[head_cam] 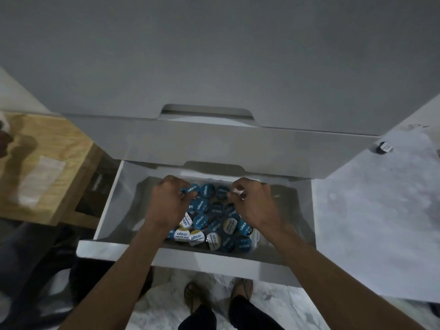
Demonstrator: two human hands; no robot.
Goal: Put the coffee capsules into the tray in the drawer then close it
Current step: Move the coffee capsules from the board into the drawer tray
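Observation:
A white drawer (107, 206) stands pulled out below me. Inside it a clear plastic tray (255, 239) holds several coffee capsules (202, 220) with blue or white-and-gold lids. My left hand (166, 203) hovers over the tray's left side, fingers curled on a blue-lidded capsule (191, 188). My right hand (254, 203) is over the right side, fingertips pinched around a small capsule (234, 192) near the tray's far edge. The hands hide part of the tray.
A closed drawer front (214, 144) sits just above the open one. A wooden table (42, 163) stands at the left. A white marble-look floor (369, 210) lies to the right. My feet in sandals (219, 296) stand below the drawer front.

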